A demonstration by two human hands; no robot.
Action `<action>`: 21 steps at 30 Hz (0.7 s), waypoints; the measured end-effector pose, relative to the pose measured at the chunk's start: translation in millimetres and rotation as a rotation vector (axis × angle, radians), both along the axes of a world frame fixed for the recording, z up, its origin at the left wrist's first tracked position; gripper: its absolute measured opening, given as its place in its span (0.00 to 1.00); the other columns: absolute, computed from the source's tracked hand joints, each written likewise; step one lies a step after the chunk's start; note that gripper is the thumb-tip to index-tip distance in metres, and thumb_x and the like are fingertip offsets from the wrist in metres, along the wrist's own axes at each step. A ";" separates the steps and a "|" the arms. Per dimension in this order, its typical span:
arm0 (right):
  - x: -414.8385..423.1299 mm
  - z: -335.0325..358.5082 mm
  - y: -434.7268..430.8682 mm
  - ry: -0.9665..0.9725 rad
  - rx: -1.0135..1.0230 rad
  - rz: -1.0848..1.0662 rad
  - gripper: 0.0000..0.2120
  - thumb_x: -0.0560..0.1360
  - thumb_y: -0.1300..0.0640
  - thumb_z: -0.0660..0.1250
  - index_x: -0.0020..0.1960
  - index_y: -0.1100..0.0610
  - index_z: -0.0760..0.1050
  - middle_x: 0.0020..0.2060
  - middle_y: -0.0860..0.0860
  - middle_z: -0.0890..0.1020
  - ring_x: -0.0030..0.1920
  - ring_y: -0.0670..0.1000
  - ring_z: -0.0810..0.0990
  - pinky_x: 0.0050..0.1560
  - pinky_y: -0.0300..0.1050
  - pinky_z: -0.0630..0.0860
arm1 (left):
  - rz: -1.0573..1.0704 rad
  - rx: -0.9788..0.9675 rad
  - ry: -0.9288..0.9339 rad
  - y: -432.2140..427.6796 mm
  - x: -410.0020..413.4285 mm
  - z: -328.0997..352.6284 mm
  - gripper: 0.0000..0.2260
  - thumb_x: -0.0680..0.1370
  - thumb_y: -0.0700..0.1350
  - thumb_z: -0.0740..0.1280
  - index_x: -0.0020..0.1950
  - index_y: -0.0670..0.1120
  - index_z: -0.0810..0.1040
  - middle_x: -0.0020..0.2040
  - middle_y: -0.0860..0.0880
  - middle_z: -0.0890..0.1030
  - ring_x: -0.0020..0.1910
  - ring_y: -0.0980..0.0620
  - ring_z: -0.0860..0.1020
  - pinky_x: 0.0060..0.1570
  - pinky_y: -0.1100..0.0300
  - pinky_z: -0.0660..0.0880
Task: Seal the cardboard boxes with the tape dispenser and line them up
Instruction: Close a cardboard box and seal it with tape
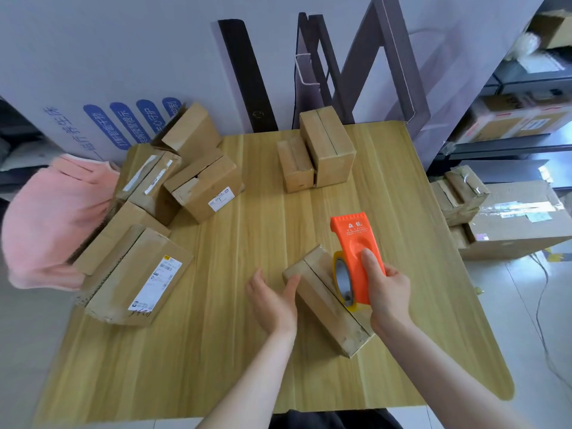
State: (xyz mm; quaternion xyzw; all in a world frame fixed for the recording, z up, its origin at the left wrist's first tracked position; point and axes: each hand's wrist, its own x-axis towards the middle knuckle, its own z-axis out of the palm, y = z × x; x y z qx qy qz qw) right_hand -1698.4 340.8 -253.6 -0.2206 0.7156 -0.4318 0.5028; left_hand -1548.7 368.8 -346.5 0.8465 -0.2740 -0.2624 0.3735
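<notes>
Room: a stock room, with shelving [510, 144] full of cartons off at 3 o'clock, a big white printed carton [93, 72] behind at 11, and a pink cloth [49, 218] slumped at 9.
Table [216, 351]: a pale wood-grain top, and everything that matters sits on it.
Waiting pile [145, 187]: cardboard boxes heaped at 9 to 10 o'clock, tumbled at odd angles, some labelled. That looks like the backlog.
Back pair [325, 150]: two boxes touching side by side at 12 to 1 o'clock, well apart from the hands. I'd read them as the start of the line.
Box in hand [322, 300]: here's the action, at 5 o'clock on the table, between the two hands. Its long axis runs from 11 o'clock to 5, and the top seam [315, 272] runs with it.
Tape dispenser [356, 246]: orange, with its roll [342, 278] sitting on the seam about midway along and the broad end tipped toward 12.
Key relation: the seam leads off toward 5 o'clock, on the right hand's side, so a pull along that line looks like that hand's job. Whether tape is already stuck down, I can't tell.
Right hand [388, 292]: wrapped round the dispenser's near end, thumb [370, 261] flat on the orange face.
Left hand [272, 301]: spread, fingers straight, with the fingertips [294, 281] touching the box's side wall near its far corner, at 9 o'clock from the roll. It braces the box and holds nothing.
</notes>
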 end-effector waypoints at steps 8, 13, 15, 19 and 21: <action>2.7 4.1 0.5 0.005 -0.016 -0.010 0.16 0.75 0.50 0.70 0.35 0.60 0.76 0.28 0.53 0.77 0.19 0.40 0.73 0.20 0.32 0.69 | -0.209 -0.049 0.106 -6.5 2.1 -17.3 0.16 0.77 0.54 0.66 0.60 0.46 0.79 0.56 0.51 0.81 0.57 0.52 0.78 0.59 0.51 0.75; 7.3 4.3 2.1 0.009 -0.015 0.010 0.15 0.75 0.50 0.70 0.38 0.62 0.77 0.30 0.54 0.78 0.25 0.48 0.77 0.22 0.37 0.72 | -0.465 0.073 0.052 -16.6 31.0 -23.4 0.18 0.78 0.55 0.64 0.63 0.47 0.77 0.59 0.51 0.80 0.59 0.52 0.77 0.61 0.53 0.74; 8.8 4.7 2.7 0.016 -0.015 0.022 0.16 0.74 0.49 0.71 0.39 0.61 0.78 0.32 0.54 0.79 0.30 0.51 0.77 0.28 0.41 0.74 | -0.517 0.091 0.049 -20.9 32.6 -18.9 0.18 0.79 0.54 0.63 0.65 0.46 0.76 0.61 0.49 0.79 0.61 0.49 0.77 0.62 0.53 0.73; 7.9 8.8 3.6 0.009 -0.006 0.026 0.14 0.74 0.48 0.70 0.37 0.57 0.77 0.33 0.53 0.80 0.32 0.50 0.78 0.30 0.40 0.73 | -0.408 0.163 0.176 -16.0 16.6 -13.7 0.31 0.81 0.54 0.59 0.79 0.43 0.51 0.76 0.47 0.62 0.74 0.47 0.63 0.72 0.53 0.61; 5.2 9.7 2.7 0.006 -0.007 0.014 0.14 0.75 0.48 0.70 0.37 0.57 0.77 0.32 0.53 0.80 0.31 0.49 0.78 0.29 0.38 0.72 | -0.181 0.111 0.262 -2.1 2.4 -14.3 0.34 0.80 0.55 0.59 0.79 0.44 0.47 0.78 0.46 0.57 0.76 0.48 0.59 0.74 0.52 0.57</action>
